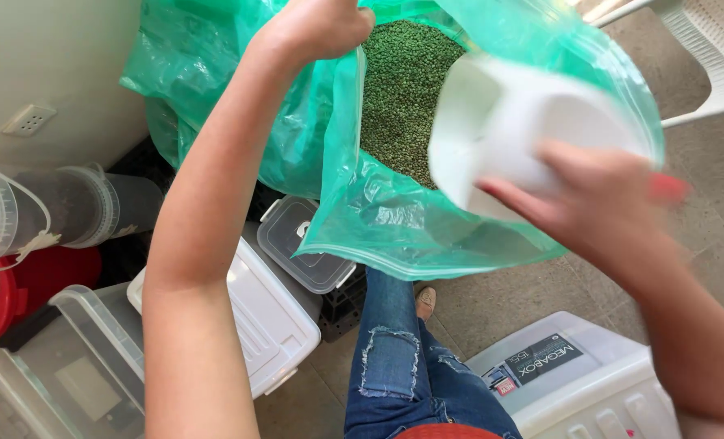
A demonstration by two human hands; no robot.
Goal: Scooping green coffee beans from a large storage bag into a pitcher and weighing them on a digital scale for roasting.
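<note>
- The left hand (317, 28) is closed on the rim of a green plastic bag (394, 219), pinching the film and holding that side of the mouth up and open.
- The right hand (602, 203) is clamped on a white plastic scoop (500, 122) — fingers wrapped over its near end, nails painted red; the hand and scoop are blurred.
- The two hands are well apart, one at each side of the bag's mouth.
- The scoop sits inside the open mouth of the bag, its hollow turned toward the contents, just above and beside them; whether it touches them I cannot tell.
- The bag holds small green pellets or grains (402, 89), heaped in its middle.
- Below the bag the person's legs show in torn blue jeans (410, 366), standing on a tiled floor (476, 301).
- Left of the legs lie a white storage-box lid (264, 317) and a smaller clear lidded container (305, 244), the latter partly under the bag.
- Further left — clear plastic tubs (61, 374), a red bowl (20, 284) and see-through jars (45, 211) lying on their sides.
- At lower right stands a white lidded box with a label (581, 382); a white plastic chair (711, 57) is at upper right.
</note>
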